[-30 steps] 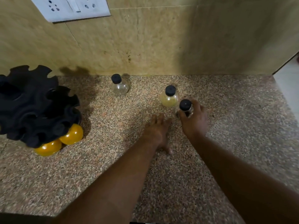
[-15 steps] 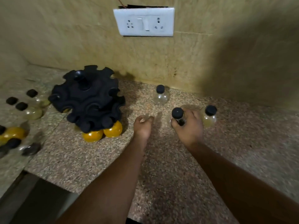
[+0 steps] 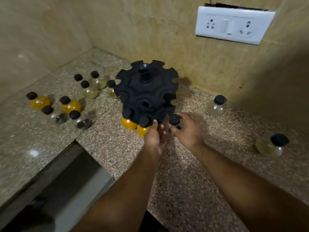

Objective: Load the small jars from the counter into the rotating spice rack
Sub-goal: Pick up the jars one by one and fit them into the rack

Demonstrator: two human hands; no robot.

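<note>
Worktop (image 3: 184, 190): speckled polished stone, glare patches left of the left hand (image 3: 154, 134). Rack (image 3: 145, 91) beyond the hands: matt black plastic. Jar (image 3: 174, 120) in the right hand (image 3: 189, 131): matt black cap. Loose jars (image 3: 216, 107) either side: clear, glossy bodies. Socket plate (image 3: 232, 25): glossy white plastic.

There is a single view, from a wide-angle camera worn on the person's head. It looks forward and steeply down onto the counter (image 3: 192, 190), facing the counter's far left corner, where two walls meet. Both forearms enter from the bottom edge of the frame. The left hand (image 3: 154, 136) and right hand (image 3: 187, 129) sit just below the middle, beside the spice rack (image 3: 145, 92), which stands near the centre. The camera is near enough that the cap of the small jar (image 3: 174, 119) held in the right hand shows plainly. The counter's front edge crosses the lower left. The socket plate (image 3: 232, 25), upper right on the back wall, looks skewed by the lens.
</note>
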